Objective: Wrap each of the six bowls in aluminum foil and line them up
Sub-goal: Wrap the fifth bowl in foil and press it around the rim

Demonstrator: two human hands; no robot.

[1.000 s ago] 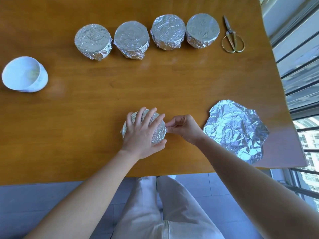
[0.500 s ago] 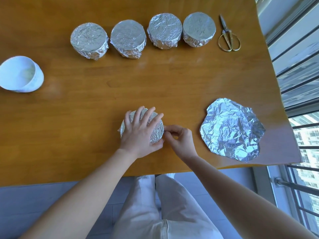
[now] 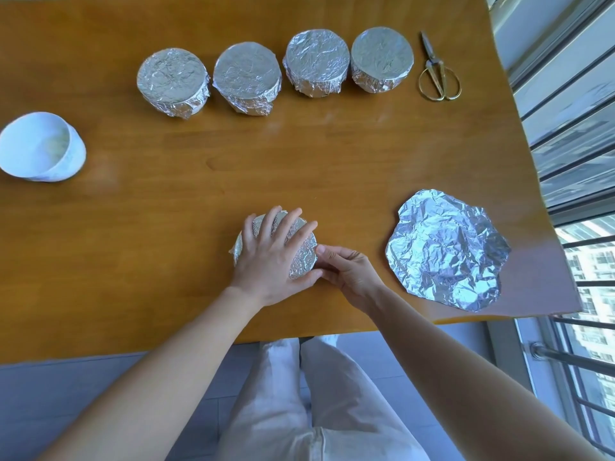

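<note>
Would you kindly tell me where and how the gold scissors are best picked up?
Probably by the two loop handles, from the near side. The scissors lie flat and closed on the table, blades pointing away, loops towards the person, clear of the nearest wrapped bowl. The right hand, nearer them, pinches foil on the fifth bowl.

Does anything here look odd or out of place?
Only the bare white bowl, far left, apart from the row of four wrapped bowls. The spare foil sheet is crumpled. Nothing looks spilled.
</note>
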